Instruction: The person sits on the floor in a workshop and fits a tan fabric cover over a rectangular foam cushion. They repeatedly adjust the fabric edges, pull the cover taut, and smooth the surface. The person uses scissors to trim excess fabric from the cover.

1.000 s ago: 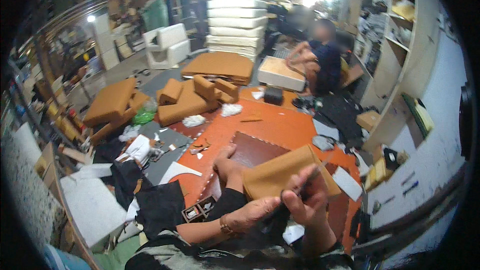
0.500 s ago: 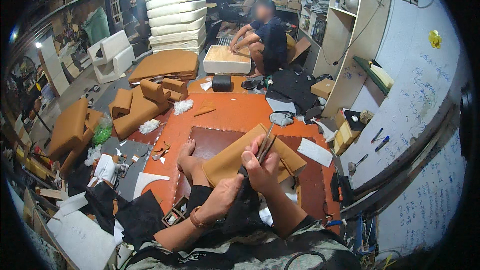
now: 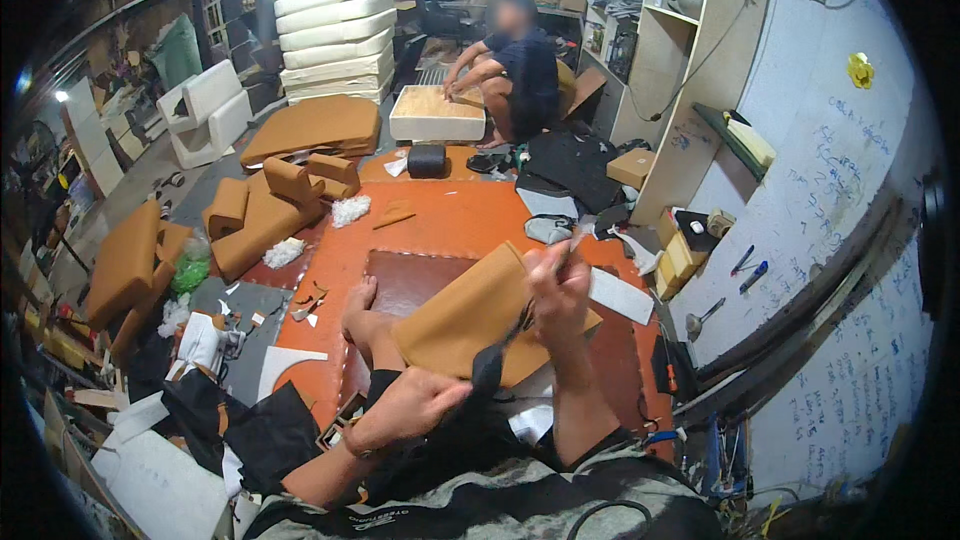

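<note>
My left hand (image 3: 425, 402) is closed in front of my lap, gripping a strip of black fabric (image 3: 488, 368). From there the strip runs up to my right hand (image 3: 558, 290), which is raised higher and to the right. Its fingers are wrapped round scissors (image 3: 574, 238), whose metal blades are smeared by motion above the fist. Whether the strip's upper end is pinched in that hand or lies behind it, I cannot tell. Under and beyond both hands rests a tan upholstered panel (image 3: 460, 310), partly covered by the strip and my right arm.
Across the orange floor mat (image 3: 450, 210), a co-worker (image 3: 525, 70) squats by a white foam block (image 3: 435, 128). Tan cushion pieces (image 3: 265, 215) lie at left, near a tall foam stack (image 3: 335, 30). A white sheet (image 3: 622, 295) sits right of the panel. Shelves (image 3: 680, 60) stand along the right wall.
My right hand has risen away to the right with the scissors, while the left has dropped slightly leftward. The hands are farther apart, and the black strip now shows between them.
</note>
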Demonstrator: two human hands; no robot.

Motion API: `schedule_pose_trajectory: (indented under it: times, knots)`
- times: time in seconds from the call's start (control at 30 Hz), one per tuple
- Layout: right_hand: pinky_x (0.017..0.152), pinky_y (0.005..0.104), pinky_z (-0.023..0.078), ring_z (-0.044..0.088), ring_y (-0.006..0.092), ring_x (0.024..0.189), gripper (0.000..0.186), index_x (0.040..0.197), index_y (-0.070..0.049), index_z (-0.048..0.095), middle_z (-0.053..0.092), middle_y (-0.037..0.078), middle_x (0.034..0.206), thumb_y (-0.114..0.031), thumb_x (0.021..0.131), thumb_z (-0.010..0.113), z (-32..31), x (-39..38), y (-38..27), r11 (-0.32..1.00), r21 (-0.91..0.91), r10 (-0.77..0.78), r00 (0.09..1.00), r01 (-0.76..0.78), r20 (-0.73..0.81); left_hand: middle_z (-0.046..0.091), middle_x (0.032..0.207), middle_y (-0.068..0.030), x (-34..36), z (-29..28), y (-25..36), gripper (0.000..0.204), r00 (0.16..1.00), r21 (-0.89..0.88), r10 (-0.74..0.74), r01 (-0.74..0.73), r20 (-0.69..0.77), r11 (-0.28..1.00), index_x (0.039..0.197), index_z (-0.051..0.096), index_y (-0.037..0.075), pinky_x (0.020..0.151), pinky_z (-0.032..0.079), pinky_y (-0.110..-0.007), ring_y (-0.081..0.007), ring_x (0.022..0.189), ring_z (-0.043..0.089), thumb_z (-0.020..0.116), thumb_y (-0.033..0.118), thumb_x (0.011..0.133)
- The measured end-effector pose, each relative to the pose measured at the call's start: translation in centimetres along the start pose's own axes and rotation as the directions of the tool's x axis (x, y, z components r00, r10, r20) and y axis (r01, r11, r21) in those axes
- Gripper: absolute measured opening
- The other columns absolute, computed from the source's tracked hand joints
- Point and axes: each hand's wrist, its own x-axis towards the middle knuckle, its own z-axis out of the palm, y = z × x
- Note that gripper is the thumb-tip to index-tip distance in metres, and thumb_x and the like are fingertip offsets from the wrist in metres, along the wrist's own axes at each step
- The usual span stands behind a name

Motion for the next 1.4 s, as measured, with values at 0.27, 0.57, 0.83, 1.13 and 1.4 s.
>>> schedule_pose_trajectory:
  times: [0.27,0.57,0.83,1.13,1.4]
  knots:
    - [0.043,0.0184,0.041,0.049,0.003,0.048,0.04,0.085,-0.013,0.053,0.05,-0.007,0.066,-0.036,0.087,0.085,-1.7,1.1,-2.7,0.913,-0.113,0.35,0.896,-0.392,-0.274,0.069,0.09,0.0007,1.6,-2.0,-1.1,0.034,0.868,-0.525,-0.169,-0.118,-0.467,0.843,0.087,0.071,-0.001,0.072,0.047,-0.024,-0.0053,0.079,0.058,0.059,0.023,0.107]
    - [0.048,0.0232,0.051,0.065,0.0109,0.058,0.032,0.086,-0.011,0.057,0.064,0.0,0.072,-0.028,0.089,0.085,0.1,0.4,-3.2,0.893,0.198,0.434,0.891,-0.405,-0.134,0.056,0.141,-0.0117,4.8,1.8,0.2,0.043,0.929,-0.92,-0.259,-0.164,-0.266,0.355,0.142,0.05,-0.003,0.108,0.046,-0.034,-0.0191,0.126,0.056,0.042,0.027,0.113]
    - [0.053,0.0266,0.055,0.073,0.0188,0.076,0.024,0.107,-0.006,0.063,0.07,0.006,0.089,-0.027,0.1,0.072,-0.6,-0.9,-1.6,0.868,0.225,0.468,0.881,-0.442,-0.075,0.068,0.117,-0.0102,4.4,3.5,-0.7,0.032,0.593,-0.601,-0.261,-0.498,-0.762,0.625,0.126,0.059,-0.001,0.09,0.054,-0.032,-0.0164,0.101,0.067,0.046,0.025,0.113]
    - [0.05,0.0259,0.048,0.07,0.015,0.074,0.037,0.12,0.003,0.065,0.069,0.008,0.089,-0.031,0.105,0.065,2.9,-3.7,-2.3,0.907,0.041,0.422,0.903,-0.42,-0.086,0.075,0.1,-0.0178,6.9,2.9,0.8,0.016,0.455,0.33,0.471,-0.356,-0.756,0.874,0.101,0.074,-0.001,0.077,0.058,-0.034,-0.03,0.085,0.075,0.078,0.0,0.086]
    - [0.042,0.023,0.041,0.062,0.0108,0.06,0.033,0.114,-0.002,0.062,0.064,0.004,0.08,-0.034,0.105,0.063,3.5,-4.2,-2.6,0.765,0.306,0.624,0.77,-0.566,-0.134,0.074,0.088,-0.0091,8.2,1.1,1.0,0.016,0.416,0.608,0.694,-0.338,-0.588,0.718,0.097,0.075,0.005,0.062,0.054,-0.031,-0.0236,0.075,0.072,0.077,0.001,0.081]
